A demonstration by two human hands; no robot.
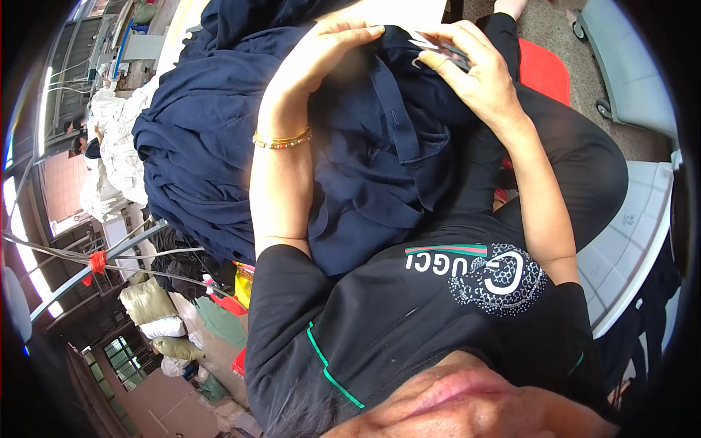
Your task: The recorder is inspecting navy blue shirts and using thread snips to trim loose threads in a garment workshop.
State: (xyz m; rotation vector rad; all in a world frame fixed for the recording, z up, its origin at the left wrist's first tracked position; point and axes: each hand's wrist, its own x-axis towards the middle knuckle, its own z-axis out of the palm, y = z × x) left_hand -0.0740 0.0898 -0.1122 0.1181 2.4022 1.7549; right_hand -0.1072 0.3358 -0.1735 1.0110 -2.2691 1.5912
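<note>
A large heap of navy blue cloth (212, 139) lies before me and spills over my lap. At the upper middle, my left hand (328, 51) is closed, with its fingertips pinching an edge of a navy garment (409, 66). A band with a buttonhole (396, 117) hangs down on that garment. To the right of the pinched edge, my right hand (475, 69) is closed around small thread snips (423, 42), whose pale tips point left toward the cloth. The fingers partly hide the snips' body. Whether the tips touch the cloth, I cannot tell.
A red stool (544, 69) stands at the upper right, with a grey wheeled bin (628, 66) beyond it. A white tiled-looking surface (628, 233) is at my right. Piled white cloth (120, 146) and stuffed sacks (153, 301) lie on the left. A metal bar (58, 292) crosses nearby.
</note>
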